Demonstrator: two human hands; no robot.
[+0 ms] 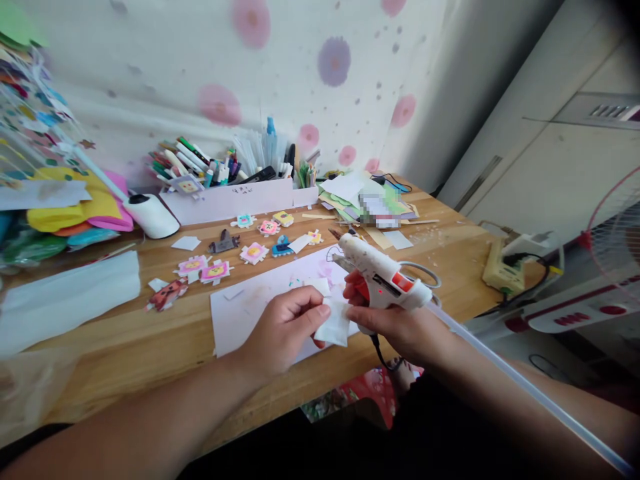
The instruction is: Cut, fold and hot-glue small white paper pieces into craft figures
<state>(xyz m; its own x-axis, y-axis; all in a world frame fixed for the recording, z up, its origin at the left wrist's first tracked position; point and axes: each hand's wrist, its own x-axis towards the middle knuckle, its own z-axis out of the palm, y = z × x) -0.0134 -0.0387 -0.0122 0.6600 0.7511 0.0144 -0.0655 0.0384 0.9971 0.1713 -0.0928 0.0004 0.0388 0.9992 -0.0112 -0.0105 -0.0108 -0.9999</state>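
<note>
Head view. Under the hands: brown wood-grain tabletop (463,270), large flat white paper sheet (235,327) on it. Clamped in left hand (287,323), thumb against fingers: small translucent white rectangular paper piece (337,330), just above the sheet. Wrapped round the handle in right hand (400,327): white plastic glue gun (383,270) with red trigger and small red light, long clear glue stick (530,393) out the back. Hands close together; thumb-to-paper contact on the right unclear. Beyond the hands: small bright paper cutouts (254,253), long white box of pens (230,203), heap of green and white paper scraps (345,187). Left of left hand: wide white sheet-like strip (70,300). Right of right hand: cream power strip (503,267), white fan base (575,317) with dark red marks. Behind all: white wall covering (295,73) with pink and purple flowers; farther right, pale cabinet (540,133). Writing: dark handwritten strokes on box front, too small to read; pixelated patch on scrap heap. Brands: none legible.
</note>
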